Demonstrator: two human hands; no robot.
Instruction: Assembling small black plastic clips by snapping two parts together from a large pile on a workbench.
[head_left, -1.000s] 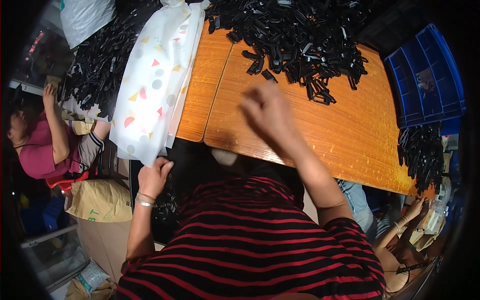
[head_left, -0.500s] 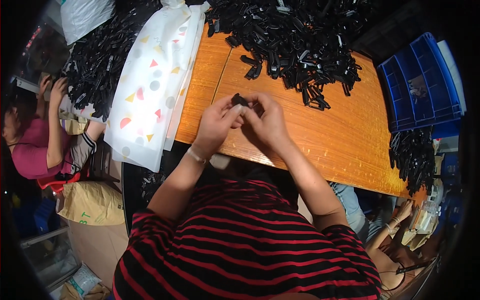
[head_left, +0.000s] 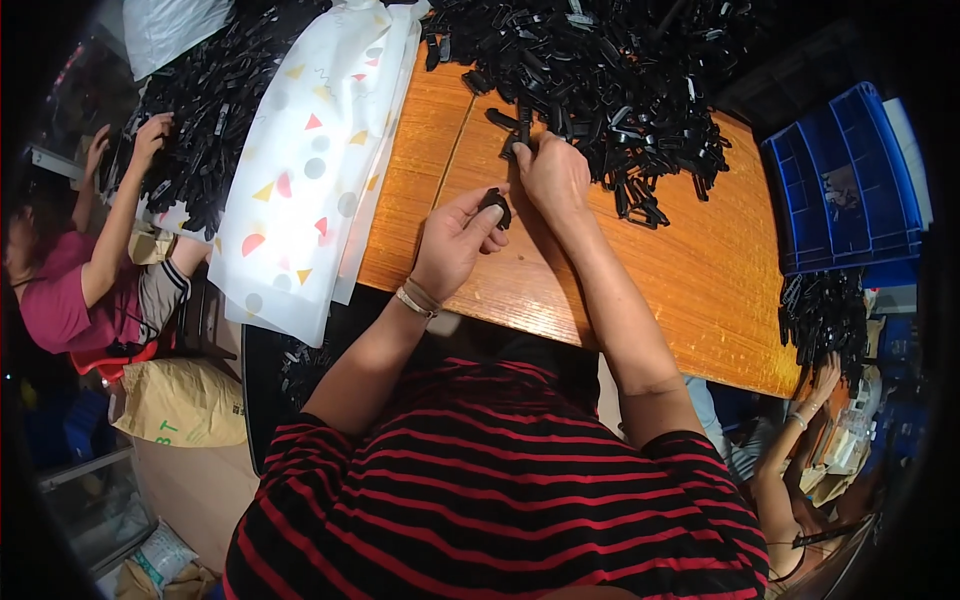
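Note:
Small black plastic pieces lie in a large heap (head_left: 610,80) at the far side of the wooden table. My left hand (head_left: 455,240) is closed, pinching one curved black plastic piece (head_left: 495,207) between thumb and fingers above the near part of the table. At the heap's near left edge, my right hand (head_left: 556,175) reaches forward with thumb and fingers closed around a black plastic piece (head_left: 523,122). Part of that piece is hidden by the fingers, and other pieces lie against it.
A white patterned plastic sheet (head_left: 300,180) hangs over the table's left side, beside another black heap (head_left: 210,110). Blue crates (head_left: 850,190) stand at the right, near more black pieces (head_left: 825,310). One person (head_left: 80,290) works at left, another person's arm (head_left: 790,440) at lower right.
My hands have parted. The right has moved forward to the heap's edge and taken hold of a piece there, while the left stays near its place with its black piece.

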